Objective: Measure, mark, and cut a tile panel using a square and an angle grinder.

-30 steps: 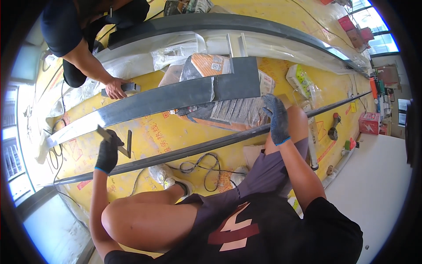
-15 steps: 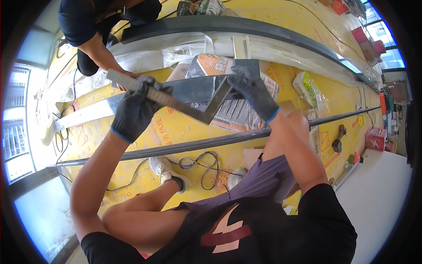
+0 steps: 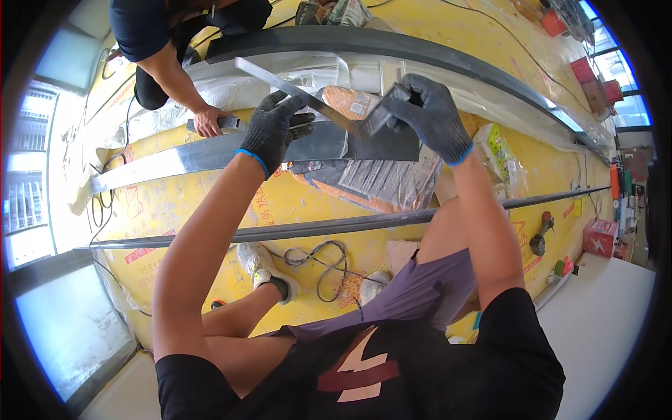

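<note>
Fingers (image 3: 406, 108) of the right hand (image 3: 435, 119) clasp a metal square (image 3: 325, 110), left fingers (image 3: 288, 107) parted

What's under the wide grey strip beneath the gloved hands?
An orange and grey bag sticks out from under the strip. Whatever lies right beneath is covered and can't be seen.

L-shaped metal square (image 3: 329, 112), held aloft at a tilt above a long dark grey strip (image 3: 318, 145). Long, thin and silvery along one leg, slanting from upper left past the left hand (image 3: 273, 129) down to the corner; shorter and darker along the other, angled back up into the right hand (image 3: 430, 119). Below, laid crosswise: smooth, flat-faced, bright with glare toward the left end, seamed near the right end, and passing there over a wrapped bag (image 3: 392, 183).
</note>
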Motion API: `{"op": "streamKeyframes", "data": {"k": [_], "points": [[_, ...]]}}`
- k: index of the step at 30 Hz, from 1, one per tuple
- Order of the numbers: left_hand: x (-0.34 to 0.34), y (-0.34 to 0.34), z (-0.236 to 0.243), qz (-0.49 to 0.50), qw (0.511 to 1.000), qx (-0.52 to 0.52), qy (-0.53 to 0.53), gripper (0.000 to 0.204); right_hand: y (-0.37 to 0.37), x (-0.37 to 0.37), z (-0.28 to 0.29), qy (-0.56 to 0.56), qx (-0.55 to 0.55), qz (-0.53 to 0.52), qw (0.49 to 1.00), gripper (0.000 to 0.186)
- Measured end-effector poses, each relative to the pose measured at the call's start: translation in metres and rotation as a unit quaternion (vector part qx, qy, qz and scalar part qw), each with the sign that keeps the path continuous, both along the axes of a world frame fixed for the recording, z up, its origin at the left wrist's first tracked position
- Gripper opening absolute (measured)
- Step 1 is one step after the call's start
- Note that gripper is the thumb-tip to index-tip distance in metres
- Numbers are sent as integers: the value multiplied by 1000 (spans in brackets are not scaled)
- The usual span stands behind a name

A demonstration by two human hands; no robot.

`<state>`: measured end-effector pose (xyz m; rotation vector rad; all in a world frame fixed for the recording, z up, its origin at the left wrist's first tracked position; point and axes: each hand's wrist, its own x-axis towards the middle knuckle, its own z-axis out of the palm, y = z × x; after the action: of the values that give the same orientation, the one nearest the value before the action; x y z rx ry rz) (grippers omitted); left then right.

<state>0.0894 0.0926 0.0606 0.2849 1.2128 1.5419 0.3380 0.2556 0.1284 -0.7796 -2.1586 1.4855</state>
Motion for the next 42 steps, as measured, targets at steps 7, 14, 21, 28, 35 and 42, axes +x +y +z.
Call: {"op": "streamKeyframes", "data": {"k": [7,14,21,28,35,42], "points": [[-13,25,-60,43,996,-7,-78,23,75,-48,-26,-96,54,19,994,34],[27,34,-97,159,971,29,-177,34,91,-95,-56,-206,359,49,909,48],[34,37,-95,176,959,-27,-220,34,81,-103,-40,-306,500,403,703,29],[49,31,-93,196,968,-42,-149,24,81,-130,-43,-403,434,488,641,22],[170,-21,-65,178,812,-115,543,64,90,-125,-60,-409,412,482,656,21],[150,3,-93,152,698,-73,696,94,94,-124,-68,-404,429,503,632,24]]}}
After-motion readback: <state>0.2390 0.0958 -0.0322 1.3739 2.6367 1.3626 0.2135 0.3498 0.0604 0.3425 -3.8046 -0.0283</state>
